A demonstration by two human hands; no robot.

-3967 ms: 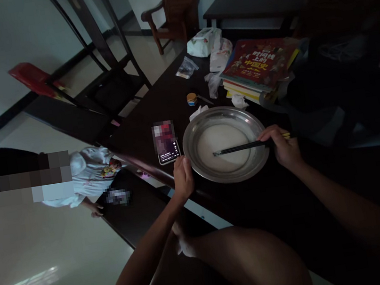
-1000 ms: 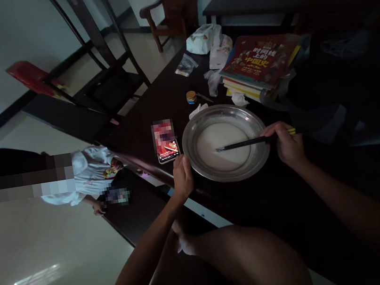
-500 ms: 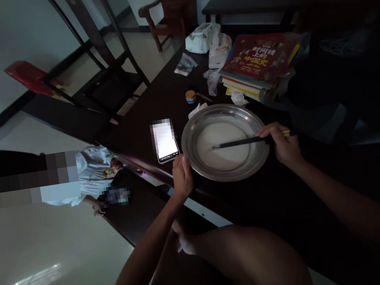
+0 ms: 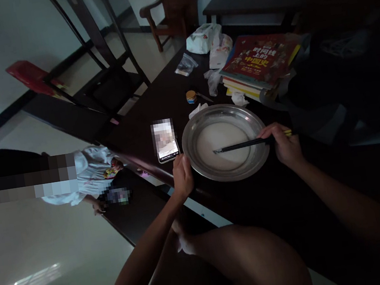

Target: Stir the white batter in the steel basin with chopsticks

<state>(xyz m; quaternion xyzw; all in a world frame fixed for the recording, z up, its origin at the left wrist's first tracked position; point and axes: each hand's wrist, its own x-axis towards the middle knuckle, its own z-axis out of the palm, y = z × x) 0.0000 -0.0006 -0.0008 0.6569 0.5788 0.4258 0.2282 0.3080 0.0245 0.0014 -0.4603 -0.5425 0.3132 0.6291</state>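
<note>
A wide steel basin [image 4: 193, 161] stands on the dark table, holding a milky white liquid [image 4: 220, 133]. My right hand [image 4: 285, 145] is closed around a pair of dark chopsticks [image 4: 243, 144] with yellowish ends, over the basin's right rim. Their tips dip into the liquid near its middle. At the left rim, my left hand [image 4: 183, 177] is closed on the basin's edge, its thumb side against the metal. Just left of the basin lies a lit phone [image 4: 167, 148], its screen partly blurred out.
Behind the basin are crumpled tissues [image 4: 239, 99], a small gold-lidded jar [image 4: 191, 96], plastic bags [image 4: 221, 49] and a stack of books [image 4: 263, 57]. Another person [image 4: 89, 169] is at the left beside a dark bench [image 4: 139, 212]. A wooden chair [image 4: 177, 6] stands farther back.
The chopstick tips have shifted slightly down and to the right in the liquid. The phone screen shows a different picture. My left hand stays at the rim.
</note>
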